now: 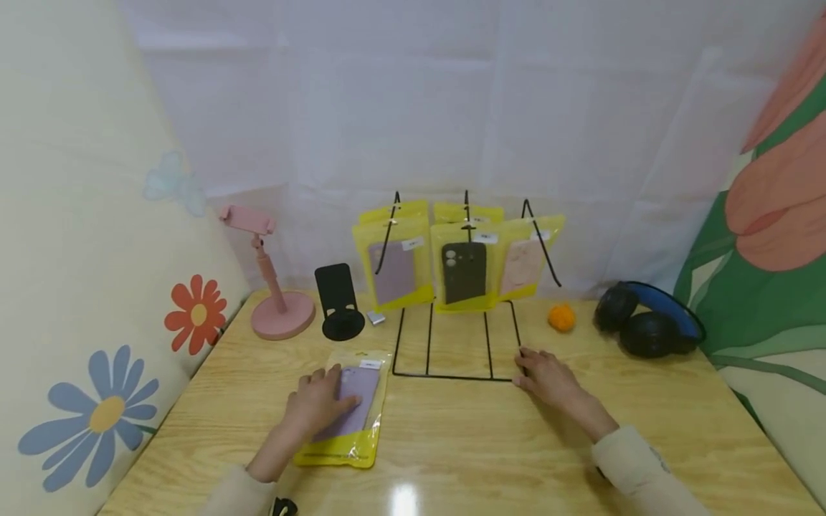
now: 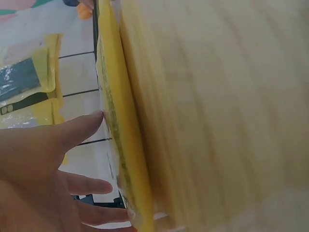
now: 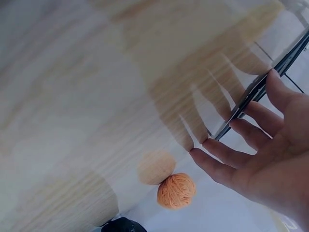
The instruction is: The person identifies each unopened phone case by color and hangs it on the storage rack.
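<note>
We are looking at a glossy wooden table (image 1: 490, 444) boxed in by white sheeting at the top and flower-print panels on both frame edges. Left hand (image 1: 317, 401) is lying flat, fingers spread, on a yellow-packaged phone case (image 1: 353, 419) at lower centre-left. Right hand (image 1: 548, 378) is resting open, fingertips touching the black wire rack (image 1: 452, 375) base at centre. Right wrist view is showing the orange ball (image 3: 176, 190) reflecting in the tabletop, which the head view isn't catching.
</note>
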### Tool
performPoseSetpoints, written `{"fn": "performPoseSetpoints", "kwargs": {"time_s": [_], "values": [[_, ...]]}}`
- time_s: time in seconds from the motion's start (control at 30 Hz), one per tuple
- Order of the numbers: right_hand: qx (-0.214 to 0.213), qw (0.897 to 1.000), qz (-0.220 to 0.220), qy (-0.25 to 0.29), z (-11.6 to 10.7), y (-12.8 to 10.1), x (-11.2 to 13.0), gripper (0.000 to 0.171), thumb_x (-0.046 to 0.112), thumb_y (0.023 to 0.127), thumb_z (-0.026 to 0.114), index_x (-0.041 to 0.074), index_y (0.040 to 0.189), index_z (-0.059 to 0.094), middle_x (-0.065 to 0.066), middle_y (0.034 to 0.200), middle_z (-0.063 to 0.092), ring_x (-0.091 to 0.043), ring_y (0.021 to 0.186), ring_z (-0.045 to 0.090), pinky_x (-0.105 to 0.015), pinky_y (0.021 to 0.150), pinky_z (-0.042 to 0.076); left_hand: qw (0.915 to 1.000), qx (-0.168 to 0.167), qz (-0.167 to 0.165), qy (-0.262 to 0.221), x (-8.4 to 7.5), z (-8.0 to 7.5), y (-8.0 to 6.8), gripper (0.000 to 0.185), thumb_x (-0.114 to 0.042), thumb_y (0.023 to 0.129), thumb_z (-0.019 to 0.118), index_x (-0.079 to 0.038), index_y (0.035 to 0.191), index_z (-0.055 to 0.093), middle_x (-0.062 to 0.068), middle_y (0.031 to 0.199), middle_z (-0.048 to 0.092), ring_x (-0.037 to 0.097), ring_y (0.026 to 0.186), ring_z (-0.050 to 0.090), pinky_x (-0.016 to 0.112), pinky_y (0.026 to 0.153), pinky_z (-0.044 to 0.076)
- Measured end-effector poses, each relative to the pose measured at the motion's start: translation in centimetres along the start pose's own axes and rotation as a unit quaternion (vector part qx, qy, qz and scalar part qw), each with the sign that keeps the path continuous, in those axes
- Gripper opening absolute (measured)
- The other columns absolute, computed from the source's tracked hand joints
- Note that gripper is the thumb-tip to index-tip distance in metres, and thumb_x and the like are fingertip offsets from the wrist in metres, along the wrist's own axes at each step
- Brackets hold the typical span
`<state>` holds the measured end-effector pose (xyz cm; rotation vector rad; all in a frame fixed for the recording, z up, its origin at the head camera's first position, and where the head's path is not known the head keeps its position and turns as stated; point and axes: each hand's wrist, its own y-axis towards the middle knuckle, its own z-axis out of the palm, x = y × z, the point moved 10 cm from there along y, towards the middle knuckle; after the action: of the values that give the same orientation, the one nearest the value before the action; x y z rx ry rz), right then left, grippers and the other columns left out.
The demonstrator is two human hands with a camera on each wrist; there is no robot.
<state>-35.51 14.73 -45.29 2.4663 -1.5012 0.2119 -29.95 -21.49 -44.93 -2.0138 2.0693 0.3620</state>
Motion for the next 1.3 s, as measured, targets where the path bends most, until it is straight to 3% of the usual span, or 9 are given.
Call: {"fn": "performPoseSetpoints", "kwargs": {"time_s": [0.23, 0.4, 0.6, 0.87, 1.13, 1.3], "values": [[-0.030, 0.999, -0.036, 0.005, -0.6, -0.2, 0.3, 0.047, 0.032, 0.093, 0.063, -0.004, 0.123, 0.062, -0.028, 0.131, 0.054, -0.055, 0.111, 0.051, -0.063, 0.091, 0.041, 1.0000, -0.005, 0.003, 0.008, -0.9, 0.4, 0.1, 0.088, -0.050, 0.078, 0.075, 0.006, 0.138, 0.044, 0.034, 0.127, 0.048, 0.053, 0.114, 0.045, 0.068, 0.082, 0.041], [-0.007, 1.000, -0.011, 0.014, -0.4, -0.3, 0.2, 0.044, 0.025, 0.092, 0.066, -0.005, 0.124, 0.062, -0.028, 0.134, 0.051, -0.056, 0.116, 0.048, -0.064, 0.094, 0.039, 1.0000, -0.002, 0.007, 0.003, -1.2, 1.0, 0.1, 0.093, -0.053, 0.076, 0.076, 0.006, 0.139, 0.043, 0.033, 0.125, 0.047, 0.050, 0.113, 0.045, 0.068, 0.081, 0.042], [0.018, 1.000, 0.017, 0.008, -0.2, -0.4, 0.0, 0.044, 0.023, 0.092, 0.065, -0.002, 0.128, 0.060, -0.025, 0.140, 0.048, -0.055, 0.120, 0.045, -0.065, 0.091, 0.041, 0.9997, -0.006, 0.022, -0.009, -1.8, 0.9, 0.0, 0.085, -0.044, 0.076, 0.079, 0.011, 0.133, 0.047, 0.032, 0.122, 0.047, 0.045, 0.108, 0.047, 0.064, 0.079, 0.045], [0.009, 1.000, 0.001, 0.006, -0.3, -0.3, 0.2, 0.043, 0.021, 0.092, 0.065, -0.005, 0.126, 0.060, -0.028, 0.138, 0.049, -0.053, 0.121, 0.045, -0.060, 0.099, 0.037, 0.9992, -0.006, 0.030, -0.024, -2.5, 0.5, -0.1, 0.077, -0.032, 0.077, 0.080, 0.016, 0.128, 0.049, 0.032, 0.121, 0.048, 0.042, 0.103, 0.048, 0.058, 0.078, 0.048], [0.002, 1.000, -0.002, 0.014, -0.5, -0.4, 0.2, 0.042, 0.021, 0.092, 0.065, -0.005, 0.125, 0.061, -0.027, 0.137, 0.049, -0.055, 0.119, 0.046, -0.063, 0.094, 0.040, 0.9989, -0.016, 0.031, -0.031, -3.3, 0.3, 0.0, 0.078, -0.022, 0.073, 0.084, 0.013, 0.132, 0.047, 0.031, 0.116, 0.048, 0.037, 0.092, 0.050, 0.047, 0.069, 0.051], [-0.003, 1.000, -0.008, 0.022, -0.3, -0.4, 0.2, 0.041, 0.020, 0.092, 0.065, -0.005, 0.124, 0.061, -0.028, 0.136, 0.050, -0.056, 0.117, 0.047, -0.064, 0.093, 0.040, 0.9979, -0.039, 0.031, -0.041, -3.2, 0.1, 0.1, 0.081, -0.020, 0.067, 0.089, 0.003, 0.134, 0.050, 0.028, 0.111, 0.048, 0.034, 0.086, 0.050, 0.045, 0.063, 0.048]]}}
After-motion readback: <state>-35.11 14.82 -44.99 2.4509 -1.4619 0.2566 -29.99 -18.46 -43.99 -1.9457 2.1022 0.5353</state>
